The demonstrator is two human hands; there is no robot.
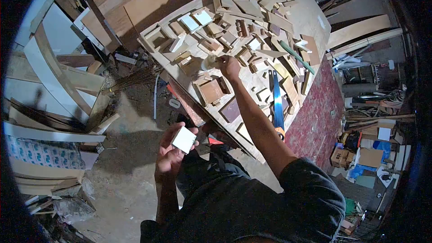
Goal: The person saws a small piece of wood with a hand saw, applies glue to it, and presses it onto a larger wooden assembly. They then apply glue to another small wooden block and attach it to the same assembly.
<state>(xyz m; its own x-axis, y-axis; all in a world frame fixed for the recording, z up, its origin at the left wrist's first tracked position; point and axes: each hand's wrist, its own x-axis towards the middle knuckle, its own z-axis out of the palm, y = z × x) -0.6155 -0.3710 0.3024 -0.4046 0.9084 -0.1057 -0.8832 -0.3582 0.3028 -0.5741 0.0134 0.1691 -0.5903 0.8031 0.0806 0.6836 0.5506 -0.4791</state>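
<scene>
My left hand (170, 152) is closed around a small white square block (184, 140), held in front of the table's near-left edge, with the thumb and fingers at its sides. Over the table my right hand (230, 67) reaches out with its fingers closed on a small pale, yellowish bottle-like container (209, 62); its exact kind is not clear. Just below that hand lies an open wooden box (213, 91). Around both are several small wooden boxes and offcuts, among them a white-topped box (202, 16).
A handsaw with a blue blade (277, 103) lies on the tabletop (310, 0), right of my forearm. A green strip (297, 57) rests among wood scraps. Leaning boards (56, 76) and a twig broom (135, 80) are at the left. Cartons (344, 156) and clutter stand at the right.
</scene>
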